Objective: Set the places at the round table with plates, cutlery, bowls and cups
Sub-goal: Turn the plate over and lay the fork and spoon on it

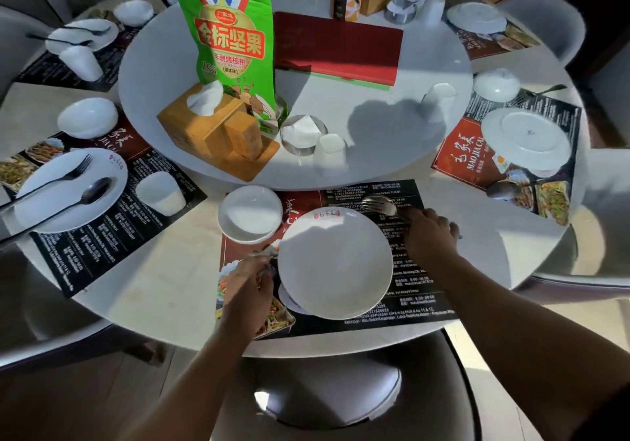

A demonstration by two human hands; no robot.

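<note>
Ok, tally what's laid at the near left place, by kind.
Plate: 1
Bowl: 1
Cup: 1
Fork: 1
Spoon: 1
Total: 5

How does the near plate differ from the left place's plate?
The near plate is bare; the left plate carries a fork and spoon. A cup stands on the left mat, none on the near mat. Both plates are white, round, red-marked.
</note>
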